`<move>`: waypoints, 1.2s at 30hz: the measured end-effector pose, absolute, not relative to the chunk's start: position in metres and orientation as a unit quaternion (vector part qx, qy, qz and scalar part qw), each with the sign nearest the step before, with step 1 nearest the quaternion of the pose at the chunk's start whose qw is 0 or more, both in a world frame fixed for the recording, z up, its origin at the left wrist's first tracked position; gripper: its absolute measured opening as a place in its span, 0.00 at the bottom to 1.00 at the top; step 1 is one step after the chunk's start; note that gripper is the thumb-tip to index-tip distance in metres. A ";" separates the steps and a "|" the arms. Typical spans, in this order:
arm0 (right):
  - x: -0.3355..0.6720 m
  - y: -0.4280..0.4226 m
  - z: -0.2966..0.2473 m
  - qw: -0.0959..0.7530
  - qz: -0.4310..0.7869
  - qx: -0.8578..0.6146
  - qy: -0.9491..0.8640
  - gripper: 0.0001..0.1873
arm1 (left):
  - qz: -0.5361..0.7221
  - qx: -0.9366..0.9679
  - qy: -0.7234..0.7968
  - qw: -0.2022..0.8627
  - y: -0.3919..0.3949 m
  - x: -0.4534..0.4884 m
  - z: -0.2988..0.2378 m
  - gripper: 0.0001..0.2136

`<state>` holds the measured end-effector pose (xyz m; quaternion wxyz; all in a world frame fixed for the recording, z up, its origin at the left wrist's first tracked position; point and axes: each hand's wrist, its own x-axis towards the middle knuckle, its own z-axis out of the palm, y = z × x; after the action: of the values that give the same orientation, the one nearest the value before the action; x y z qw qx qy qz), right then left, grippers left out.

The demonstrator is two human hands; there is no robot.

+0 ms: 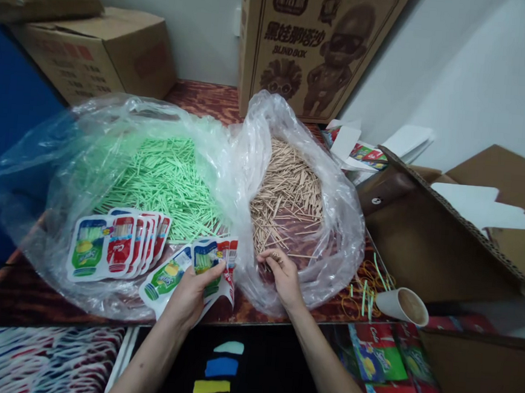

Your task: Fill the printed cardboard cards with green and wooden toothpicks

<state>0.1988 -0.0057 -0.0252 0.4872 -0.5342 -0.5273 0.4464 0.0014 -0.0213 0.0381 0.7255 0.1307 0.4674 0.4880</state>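
Observation:
My left hand is closed on a few printed pouches with green and red bottle pictures, low in the middle of the head view. Fingers bent, my right hand reaches into the near side of a clear plastic bag of thin brown sticks. A few stick ends seem to show at its fingertips. Left of it, a second clear bag holds a heap of light green sticks. On that bag's front part lies a fanned stack of similar pouches.
A tall cardboard box stands at the back, another box at the back left. On the right are an open carton, a tipped paper cup and loose rubber bands. More printed packs lie below the table edge.

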 end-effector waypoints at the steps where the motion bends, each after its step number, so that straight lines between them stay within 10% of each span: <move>1: 0.199 -0.006 -0.025 0.486 0.440 -0.530 -0.538 0.08 | 0.489 0.133 0.468 0.724 -0.022 0.000 0.037 0.24; 36: 0.152 -0.012 0.025 0.428 0.422 -0.439 -0.667 0.18 | 0.453 0.462 0.577 0.498 -0.034 -0.045 0.027 0.09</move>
<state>0.1515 -0.0117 0.0251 0.4285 -0.4390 -0.6673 0.4224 -0.0449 -0.0336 0.0274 0.4979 0.4617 0.5774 0.4534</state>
